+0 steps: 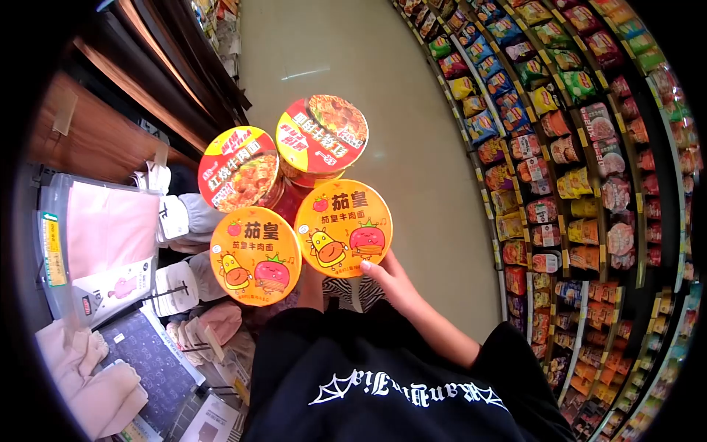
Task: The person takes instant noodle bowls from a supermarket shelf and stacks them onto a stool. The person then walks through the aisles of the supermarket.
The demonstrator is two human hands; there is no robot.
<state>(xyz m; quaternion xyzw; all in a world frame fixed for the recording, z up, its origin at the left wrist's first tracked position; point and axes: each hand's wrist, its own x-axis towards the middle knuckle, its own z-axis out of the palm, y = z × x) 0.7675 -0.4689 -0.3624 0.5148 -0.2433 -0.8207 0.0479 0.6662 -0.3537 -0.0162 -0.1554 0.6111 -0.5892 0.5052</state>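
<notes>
Tubs [255,255] in hands [383,278], open floor [420,177] beside shelf edges [479,82]

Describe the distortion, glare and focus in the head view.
Head view: strong fisheye with black corners, rows of colorful plastic snack packets bowing at right; a faint pale glare streak on the smooth beige floor; round orange printed noodle lids evenly lit, their large lettering readable; small packets near the right rim too soft to read; folds barely visible in the black cloth shirt.

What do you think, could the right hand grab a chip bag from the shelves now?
Probably not as things stand. The right hand is busy holding an orange-topped noodle tub, and the chip bags look too far away, across a strip of floor.
</notes>
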